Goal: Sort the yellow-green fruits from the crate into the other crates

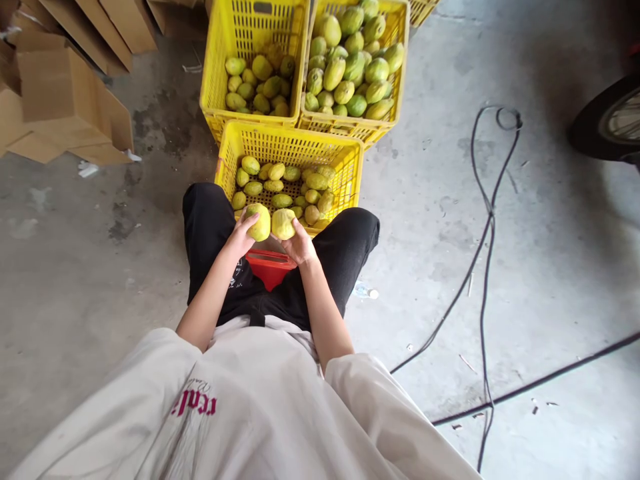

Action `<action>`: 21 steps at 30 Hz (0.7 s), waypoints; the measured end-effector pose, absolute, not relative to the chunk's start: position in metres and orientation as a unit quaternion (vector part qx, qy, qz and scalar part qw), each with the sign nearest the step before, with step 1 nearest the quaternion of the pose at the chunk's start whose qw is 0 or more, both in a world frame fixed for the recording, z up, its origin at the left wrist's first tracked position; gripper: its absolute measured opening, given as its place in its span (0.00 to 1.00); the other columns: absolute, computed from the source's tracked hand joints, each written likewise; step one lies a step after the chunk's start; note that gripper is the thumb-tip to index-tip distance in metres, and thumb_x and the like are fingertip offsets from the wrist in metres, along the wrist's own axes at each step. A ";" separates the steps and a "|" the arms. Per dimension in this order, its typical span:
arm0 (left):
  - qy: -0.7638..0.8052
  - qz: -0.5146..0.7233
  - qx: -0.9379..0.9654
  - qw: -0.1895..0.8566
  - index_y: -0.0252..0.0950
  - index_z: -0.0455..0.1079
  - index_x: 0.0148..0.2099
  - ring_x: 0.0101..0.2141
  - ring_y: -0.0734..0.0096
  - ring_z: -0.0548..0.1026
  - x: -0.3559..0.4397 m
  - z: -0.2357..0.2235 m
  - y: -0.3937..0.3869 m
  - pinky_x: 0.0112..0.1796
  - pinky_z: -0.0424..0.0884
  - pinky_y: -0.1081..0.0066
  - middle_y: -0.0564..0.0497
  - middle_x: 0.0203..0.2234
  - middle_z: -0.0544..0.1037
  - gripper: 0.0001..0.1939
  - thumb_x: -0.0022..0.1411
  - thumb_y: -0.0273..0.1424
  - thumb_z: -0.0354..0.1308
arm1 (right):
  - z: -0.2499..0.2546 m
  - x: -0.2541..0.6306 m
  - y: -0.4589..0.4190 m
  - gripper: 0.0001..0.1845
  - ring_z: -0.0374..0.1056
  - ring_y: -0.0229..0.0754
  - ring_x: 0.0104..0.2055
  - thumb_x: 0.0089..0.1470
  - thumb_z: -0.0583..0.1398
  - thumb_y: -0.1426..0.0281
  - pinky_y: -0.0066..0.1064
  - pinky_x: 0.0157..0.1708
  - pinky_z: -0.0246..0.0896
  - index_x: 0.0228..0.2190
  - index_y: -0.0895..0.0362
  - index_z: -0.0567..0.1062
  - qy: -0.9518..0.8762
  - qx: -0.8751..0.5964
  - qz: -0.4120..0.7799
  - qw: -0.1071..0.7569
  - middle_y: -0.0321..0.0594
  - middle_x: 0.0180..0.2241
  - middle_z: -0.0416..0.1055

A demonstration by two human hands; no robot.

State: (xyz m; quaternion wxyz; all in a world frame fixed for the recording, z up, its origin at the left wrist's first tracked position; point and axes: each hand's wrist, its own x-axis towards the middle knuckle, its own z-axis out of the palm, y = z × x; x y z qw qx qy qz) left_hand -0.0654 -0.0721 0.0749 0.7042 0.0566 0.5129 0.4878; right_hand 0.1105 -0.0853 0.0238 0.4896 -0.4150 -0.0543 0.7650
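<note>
I sit on a red stool (270, 267) with a yellow crate (345, 160) between my knees. My left hand (242, 235) is closed round a yellow-green fruit (259, 221). My right hand (300, 243) grips a second yellow-green fruit (283, 223) right beside it; the two fruits touch above the crate's near edge. Several more fruits (280, 187) lie loose on the crate's floor.
Two more yellow crates stand behind: the left crate (220, 60) partly filled, the right crate (400, 40) heaped with green fruit. Flattened cardboard boxes (65, 100) lie at the far left. Black cables (487, 220) run over the concrete floor on the right, near a wheel (610, 120).
</note>
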 end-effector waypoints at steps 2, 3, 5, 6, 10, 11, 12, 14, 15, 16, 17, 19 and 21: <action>0.502 0.476 0.058 0.720 0.42 0.81 0.58 0.69 0.48 0.89 -0.066 0.072 -0.072 0.69 0.88 0.54 0.45 0.55 0.93 0.14 0.73 0.33 0.75 | 0.021 0.111 -0.085 0.16 0.85 0.62 0.76 0.64 0.79 0.57 0.54 0.71 0.93 0.45 0.45 0.81 -0.066 -0.422 0.757 0.495 0.43 0.51 0.91; 0.499 0.469 0.058 0.726 0.42 0.81 0.56 0.71 0.45 0.88 -0.067 0.071 -0.071 0.69 0.89 0.52 0.44 0.56 0.93 0.13 0.74 0.36 0.74 | 0.020 0.111 -0.086 0.18 0.85 0.60 0.75 0.63 0.80 0.57 0.53 0.71 0.92 0.46 0.45 0.80 -0.069 -0.429 0.750 0.500 0.42 0.51 0.91; 0.504 0.459 0.056 0.729 0.41 0.82 0.55 0.72 0.42 0.87 -0.069 0.068 -0.070 0.67 0.90 0.51 0.43 0.54 0.93 0.11 0.73 0.37 0.71 | 0.018 0.112 -0.086 0.22 0.86 0.58 0.72 0.60 0.81 0.58 0.52 0.70 0.92 0.48 0.44 0.78 -0.062 -0.448 0.733 0.508 0.38 0.51 0.89; 0.509 0.456 0.057 0.728 0.41 0.82 0.55 0.72 0.42 0.87 -0.069 0.067 -0.070 0.66 0.90 0.52 0.44 0.54 0.92 0.11 0.73 0.35 0.70 | 0.017 0.113 -0.087 0.25 0.87 0.57 0.70 0.58 0.81 0.58 0.51 0.69 0.93 0.49 0.43 0.77 -0.056 -0.458 0.725 0.511 0.36 0.51 0.89; 0.515 0.455 0.078 0.722 0.44 0.82 0.57 0.70 0.47 0.88 -0.068 0.065 -0.070 0.65 0.90 0.55 0.46 0.56 0.92 0.13 0.73 0.30 0.72 | 0.015 0.115 -0.087 0.26 0.86 0.55 0.66 0.60 0.80 0.59 0.52 0.66 0.94 0.52 0.42 0.76 -0.051 -0.486 0.712 0.505 0.34 0.54 0.86; 0.516 0.454 0.084 0.722 0.44 0.82 0.58 0.68 0.49 0.89 -0.068 0.065 -0.070 0.64 0.90 0.57 0.46 0.56 0.92 0.13 0.74 0.31 0.73 | 0.015 0.115 -0.087 0.24 0.85 0.55 0.66 0.61 0.79 0.58 0.53 0.66 0.94 0.52 0.42 0.77 -0.057 -0.481 0.718 0.500 0.34 0.54 0.86; 0.518 0.450 0.089 0.722 0.45 0.82 0.59 0.67 0.51 0.89 -0.068 0.065 -0.070 0.62 0.91 0.58 0.47 0.57 0.92 0.13 0.75 0.31 0.74 | 0.015 0.116 -0.087 0.23 0.85 0.56 0.66 0.62 0.78 0.57 0.54 0.67 0.93 0.53 0.42 0.78 -0.066 -0.471 0.728 0.494 0.35 0.54 0.86; 0.524 0.443 0.092 0.722 0.46 0.83 0.61 0.63 0.56 0.91 -0.068 0.065 -0.071 0.59 0.91 0.63 0.49 0.56 0.92 0.15 0.76 0.31 0.73 | 0.014 0.118 -0.087 0.21 0.84 0.59 0.70 0.64 0.75 0.56 0.57 0.68 0.92 0.55 0.43 0.81 -0.085 -0.441 0.753 0.482 0.38 0.55 0.86; 0.527 0.441 0.091 0.721 0.46 0.83 0.62 0.61 0.58 0.92 -0.068 0.065 -0.071 0.57 0.91 0.65 0.50 0.56 0.92 0.16 0.76 0.30 0.72 | 0.014 0.119 -0.086 0.21 0.83 0.62 0.72 0.63 0.74 0.55 0.59 0.69 0.92 0.55 0.43 0.81 -0.094 -0.426 0.764 0.476 0.40 0.55 0.87; 0.530 0.442 0.087 0.719 0.47 0.83 0.63 0.60 0.60 0.92 -0.068 0.066 -0.071 0.56 0.91 0.66 0.51 0.55 0.92 0.17 0.76 0.29 0.72 | 0.014 0.120 -0.086 0.21 0.82 0.64 0.74 0.62 0.73 0.55 0.61 0.69 0.91 0.55 0.43 0.81 -0.100 -0.414 0.773 0.471 0.41 0.55 0.87; 0.532 0.445 0.080 0.716 0.47 0.83 0.63 0.59 0.60 0.93 -0.068 0.067 -0.070 0.56 0.91 0.67 0.51 0.53 0.92 0.17 0.75 0.29 0.71 | 0.013 0.121 -0.086 0.22 0.82 0.65 0.75 0.61 0.73 0.55 0.62 0.69 0.91 0.54 0.44 0.81 -0.103 -0.406 0.778 0.468 0.42 0.56 0.88; 0.531 0.460 0.055 0.709 0.46 0.83 0.60 0.59 0.59 0.94 -0.067 0.071 -0.069 0.58 0.92 0.66 0.51 0.50 0.92 0.14 0.75 0.28 0.70 | 0.014 0.121 -0.085 0.23 0.82 0.66 0.76 0.58 0.75 0.57 0.62 0.69 0.90 0.54 0.44 0.81 -0.104 -0.402 0.778 0.472 0.43 0.56 0.90; 0.523 0.480 0.025 0.704 0.44 0.81 0.56 0.63 0.55 0.93 -0.066 0.076 -0.067 0.64 0.92 0.62 0.50 0.47 0.91 0.09 0.77 0.28 0.67 | 0.015 0.121 -0.085 0.25 0.82 0.65 0.77 0.59 0.78 0.57 0.60 0.71 0.90 0.55 0.44 0.82 -0.108 -0.406 0.769 0.481 0.43 0.57 0.91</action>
